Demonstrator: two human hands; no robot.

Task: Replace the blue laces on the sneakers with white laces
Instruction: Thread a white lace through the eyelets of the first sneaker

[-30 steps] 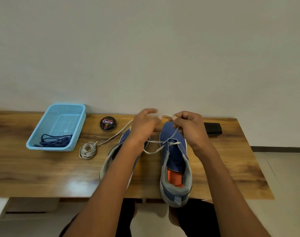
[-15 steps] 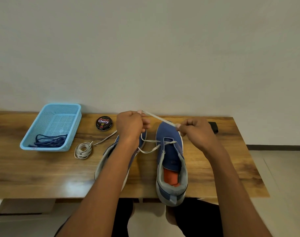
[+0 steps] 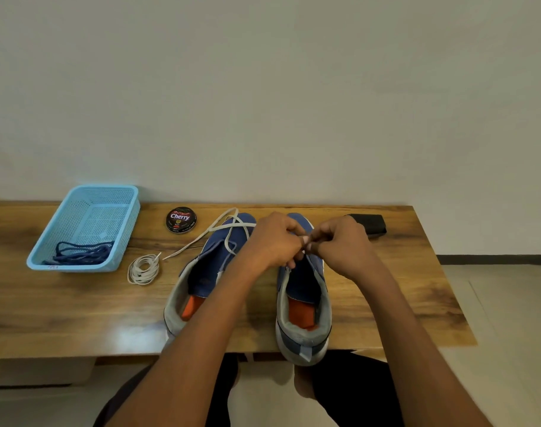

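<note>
Two blue sneakers with grey heels and orange insoles stand side by side on the wooden table, heels toward me. Over the right sneaker (image 3: 303, 291) my left hand (image 3: 273, 241) and my right hand (image 3: 340, 245) meet fingertip to fingertip, both pinching the white lace (image 3: 232, 226) at its eyelets. The slack of that lace loops across the left sneaker (image 3: 207, 272) and trails left on the table. A second white lace (image 3: 143, 269) lies coiled to the left. The blue laces (image 3: 78, 255) sit in the light blue basket (image 3: 130, 223).
A round black Cherry polish tin (image 3: 181, 219) stands behind the left sneaker. A black block (image 3: 370, 223) lies at the back right, beside my right hand. The right sneaker's heel overhangs the table's front edge (image 3: 78, 352).
My hands were apart, stretching the lace taut above the shoe. They have come down and together over the right sneaker's eyelets, and the lace slack now lies across the left sneaker.
</note>
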